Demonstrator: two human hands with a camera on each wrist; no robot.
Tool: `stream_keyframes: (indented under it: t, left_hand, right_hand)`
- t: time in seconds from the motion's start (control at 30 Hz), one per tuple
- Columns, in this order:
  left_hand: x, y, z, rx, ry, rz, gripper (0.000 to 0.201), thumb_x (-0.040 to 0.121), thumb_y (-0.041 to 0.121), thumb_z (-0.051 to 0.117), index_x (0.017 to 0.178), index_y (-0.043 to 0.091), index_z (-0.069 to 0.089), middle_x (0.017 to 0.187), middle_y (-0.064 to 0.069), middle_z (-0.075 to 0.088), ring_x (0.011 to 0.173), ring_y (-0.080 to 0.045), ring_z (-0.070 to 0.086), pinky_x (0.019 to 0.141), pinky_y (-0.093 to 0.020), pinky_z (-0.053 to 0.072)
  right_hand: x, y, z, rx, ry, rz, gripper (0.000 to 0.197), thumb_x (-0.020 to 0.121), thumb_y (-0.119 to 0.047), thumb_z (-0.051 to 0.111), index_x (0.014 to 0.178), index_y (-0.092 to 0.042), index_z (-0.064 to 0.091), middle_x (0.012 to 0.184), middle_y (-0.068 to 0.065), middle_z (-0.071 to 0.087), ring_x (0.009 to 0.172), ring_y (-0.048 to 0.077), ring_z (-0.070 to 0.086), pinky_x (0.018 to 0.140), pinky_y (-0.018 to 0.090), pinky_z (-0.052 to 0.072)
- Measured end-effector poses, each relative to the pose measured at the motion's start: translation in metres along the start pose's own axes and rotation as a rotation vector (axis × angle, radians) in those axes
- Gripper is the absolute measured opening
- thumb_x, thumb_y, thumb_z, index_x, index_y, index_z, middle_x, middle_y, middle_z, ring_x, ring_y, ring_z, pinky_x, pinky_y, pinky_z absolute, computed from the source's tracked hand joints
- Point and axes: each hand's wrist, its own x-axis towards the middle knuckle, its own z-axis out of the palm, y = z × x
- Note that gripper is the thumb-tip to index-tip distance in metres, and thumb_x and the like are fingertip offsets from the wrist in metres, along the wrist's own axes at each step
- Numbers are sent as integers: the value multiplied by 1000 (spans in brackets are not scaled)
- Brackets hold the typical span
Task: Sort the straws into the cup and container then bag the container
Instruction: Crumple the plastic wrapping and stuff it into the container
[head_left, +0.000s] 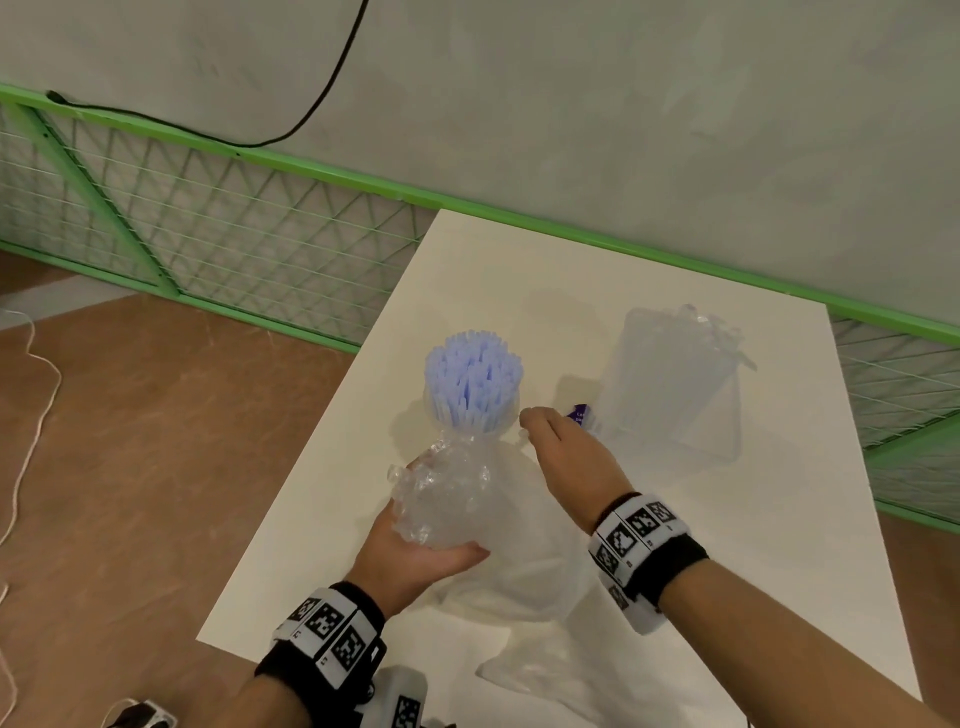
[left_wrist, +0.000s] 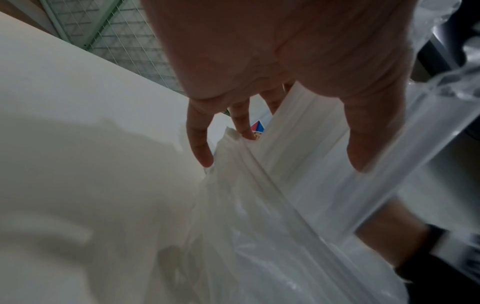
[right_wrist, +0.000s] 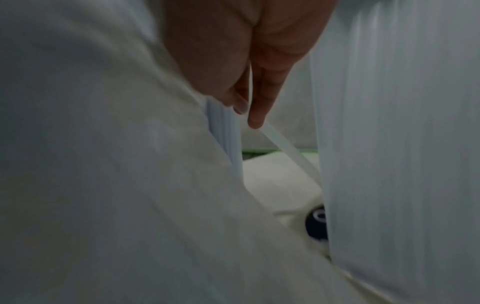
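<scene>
A clear cup (head_left: 470, 428) packed with pale blue straws (head_left: 474, 375) stands upright mid-table. Just in front of it my left hand (head_left: 431, 525) grips a bundle of clear straws in their container (head_left: 441, 493), wrapped in a thin clear plastic bag (head_left: 524, 561) that spreads over the table. In the left wrist view my left hand (left_wrist: 280, 160) has its fingers and thumb spread along that bag (left_wrist: 259, 236). My right hand (head_left: 527, 423) is beside the cup; in the right wrist view its (right_wrist: 249, 117) thumb and forefinger pinch a thin clear straw (right_wrist: 285, 150).
A flat clear plastic package (head_left: 675, 384) with a purple label (head_left: 579, 414) lies on the right of the white table (head_left: 467, 270). A green mesh fence (head_left: 234, 218) runs behind. The table's left edge drops to a brown floor (head_left: 130, 441).
</scene>
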Motion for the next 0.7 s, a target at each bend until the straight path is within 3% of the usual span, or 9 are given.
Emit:
stream_keyframes:
  t: [0.1, 0.17, 0.23, 0.3, 0.4, 0.47, 0.57, 0.7]
  left_hand:
    - [1, 7, 8, -16, 4, 6, 82, 59, -7, 87, 128, 24, 55, 111, 1, 71, 98, -1, 67, 72, -7, 50]
    - [2, 9, 11, -30, 4, 13, 84, 59, -7, 87, 127, 30, 54, 112, 3, 69, 99, 2, 66, 70, -7, 50]
    - [3, 8, 13, -44, -5, 10, 90, 56, -4, 90, 130, 30, 53, 115, 3, 69, 100, 0, 66, 70, -9, 51]
    - [3, 9, 15, -45, -19, 10, 93, 54, 0, 92, 133, 30, 51, 117, 2, 69, 102, -3, 66, 72, -9, 51]
    - [3, 10, 18, -52, -18, 20, 90, 58, -2, 89, 132, 32, 51, 114, 5, 71, 104, -7, 67, 75, -10, 52]
    - [4, 10, 20, -53, -17, 30, 93, 54, 5, 93, 131, 35, 51, 113, 7, 71, 105, -8, 67, 81, -17, 53]
    - [5, 10, 22, -57, -21, 37, 97, 45, 23, 95, 131, 37, 51, 117, 4, 70, 109, -13, 66, 94, -34, 51]
    - [3, 13, 28, -49, -5, 60, 95, 44, 27, 93, 129, 38, 51, 113, 10, 70, 105, -6, 66, 95, -33, 51]
  right_hand:
    - [-20, -23, -41, 160, 196, 26, 40, 91, 3, 58, 113, -24, 39, 98, 8, 66, 71, 23, 57, 60, 27, 43]
    - [-32, -39, -83, 317, 363, 37, 32, 98, -8, 55, 108, -33, 38, 96, 2, 68, 72, 23, 63, 62, 32, 51]
    - [-43, -50, -132, 450, 618, -8, 35, 98, -12, 54, 107, -42, 36, 101, 0, 68, 80, 17, 69, 70, 28, 56]
    - [-51, -45, -176, 442, 849, -78, 35, 99, -13, 54, 113, -39, 35, 100, 4, 68, 88, 13, 71, 75, 27, 56]
    - [-54, -13, -217, 357, 1012, -30, 27, 101, -16, 53, 115, -26, 32, 95, 1, 68, 86, 15, 70, 75, 35, 57]
    - [-53, 17, -222, 334, 1026, 59, 25, 101, -18, 53, 116, -22, 34, 94, 2, 69, 83, 17, 70, 75, 37, 57]
    - [-50, 62, -201, 280, 905, 228, 25, 99, -24, 56, 119, -22, 40, 96, 1, 71, 80, 15, 70, 73, 28, 55]
    - [-43, 104, -148, 129, 618, 357, 19, 95, -19, 62, 112, -12, 55, 94, -1, 69, 79, 21, 66, 73, 27, 46]
